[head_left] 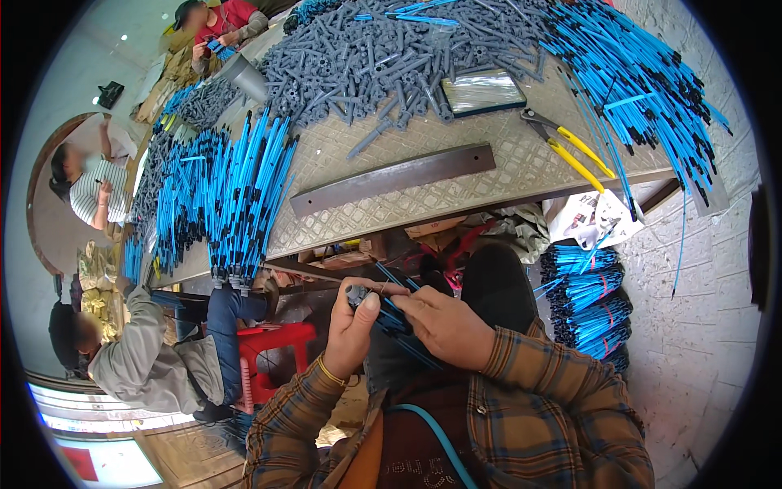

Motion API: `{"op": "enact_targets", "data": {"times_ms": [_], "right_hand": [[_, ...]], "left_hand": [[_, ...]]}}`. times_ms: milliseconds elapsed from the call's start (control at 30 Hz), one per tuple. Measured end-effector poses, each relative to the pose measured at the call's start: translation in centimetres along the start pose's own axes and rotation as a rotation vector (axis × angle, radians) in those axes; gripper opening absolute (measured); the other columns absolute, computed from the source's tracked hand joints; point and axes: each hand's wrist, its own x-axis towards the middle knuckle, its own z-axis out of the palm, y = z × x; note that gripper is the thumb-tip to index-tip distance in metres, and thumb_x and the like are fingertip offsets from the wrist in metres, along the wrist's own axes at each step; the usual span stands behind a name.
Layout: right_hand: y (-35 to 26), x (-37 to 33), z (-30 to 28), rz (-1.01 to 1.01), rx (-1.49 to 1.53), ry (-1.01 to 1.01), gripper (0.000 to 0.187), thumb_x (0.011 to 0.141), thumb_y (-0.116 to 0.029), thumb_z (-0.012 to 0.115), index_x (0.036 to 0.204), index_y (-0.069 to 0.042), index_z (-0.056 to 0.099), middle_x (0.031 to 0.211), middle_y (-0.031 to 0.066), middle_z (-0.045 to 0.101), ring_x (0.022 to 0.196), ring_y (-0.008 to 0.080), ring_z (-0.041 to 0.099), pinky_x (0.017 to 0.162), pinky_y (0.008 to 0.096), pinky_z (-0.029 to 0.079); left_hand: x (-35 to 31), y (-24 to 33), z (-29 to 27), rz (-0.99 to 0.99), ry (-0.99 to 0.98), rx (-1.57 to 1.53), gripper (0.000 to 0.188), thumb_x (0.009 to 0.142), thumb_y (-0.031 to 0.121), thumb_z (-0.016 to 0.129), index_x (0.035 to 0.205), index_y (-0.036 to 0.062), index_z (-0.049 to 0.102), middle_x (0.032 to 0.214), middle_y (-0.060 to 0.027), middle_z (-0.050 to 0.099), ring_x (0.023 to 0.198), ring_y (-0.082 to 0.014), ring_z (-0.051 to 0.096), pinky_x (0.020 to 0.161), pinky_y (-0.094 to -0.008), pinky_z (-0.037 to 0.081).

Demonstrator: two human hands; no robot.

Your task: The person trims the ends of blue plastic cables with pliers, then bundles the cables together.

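Note:
Over my lap, my left hand (350,330) is closed around a small grey plastic fitting (356,294), its thumb pressed along the side. My right hand (446,328) is close beside it, with thumb and fingers pinched together near the left fingertips. What the pinch holds is hidden. Several thin blue rods (417,352) with black sections pass beneath and between both hands. Their upper ends show just beyond my fingers. Whether they are held or lie on my lap, I cannot tell.
Ahead, the patterned table (521,155) bears a heap of grey fittings (366,57), bundles of blue rods (244,183), a metal bar (395,179), yellow-handled pliers (570,145) and a film-wrapped box (483,92). Tied rod bundles (599,297) stand right. A red stool (273,350) and co-workers are left.

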Motion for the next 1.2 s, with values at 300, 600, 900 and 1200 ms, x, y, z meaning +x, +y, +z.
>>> {"op": "enact_targets", "data": {"times_ms": [300, 600, 900, 1200], "right_hand": [[0.3, 0.1, -0.3, -0.01, -0.045, -0.09, 0.034, 0.081, -0.007, 0.055, 0.115, -0.006, 0.052, 0.097, 0.0124, 0.057, 0.085, 0.0299, 0.056, 0.074, 0.0366, 0.047], [1.5, 1.0, -1.2, 0.048, 0.049, -0.331, 0.037, 0.085, -0.011, 0.052, 0.122, -0.009, 0.048, 0.1, 0.0128, 0.058, 0.092, 0.0297, 0.057, 0.077, 0.0363, 0.046], [2.0, 1.6, -1.5, 0.075, 0.213, -0.412, 0.035, 0.086, -0.01, 0.049, 0.121, -0.008, 0.048, 0.098, 0.0148, 0.058, 0.09, 0.0323, 0.057, 0.076, 0.0376, 0.047], [1.3, 1.6, 0.2, 0.111, -0.07, -0.307, 0.009, 0.083, -0.011, 0.048, 0.09, -0.005, 0.052, 0.081, 0.0135, 0.058, 0.076, 0.0322, 0.058, 0.064, 0.0403, 0.046]], "left_hand": [[0.3, 0.1, -0.3, -0.024, -0.063, -0.145, 0.028, 0.094, 0.025, 0.044, 0.105, -0.0001, 0.04, 0.108, -0.0198, 0.056, 0.101, -0.0225, 0.054, 0.091, -0.0355, 0.041], [0.5, -0.4, -0.8, -0.017, -0.097, -0.264, 0.03, 0.093, 0.026, 0.043, 0.106, -0.0004, 0.039, 0.111, -0.0233, 0.054, 0.102, -0.0256, 0.055, 0.093, -0.0377, 0.04], [0.7, -0.7, -1.1, -0.014, -0.112, -0.257, 0.032, 0.093, 0.028, 0.045, 0.106, -0.0007, 0.04, 0.112, -0.0239, 0.053, 0.104, -0.0264, 0.053, 0.095, -0.0388, 0.039], [0.5, -0.4, -0.7, -0.007, -0.131, -0.288, 0.032, 0.092, 0.028, 0.045, 0.107, -0.0001, 0.04, 0.115, -0.0258, 0.052, 0.107, -0.0292, 0.052, 0.096, -0.0401, 0.038]]}}
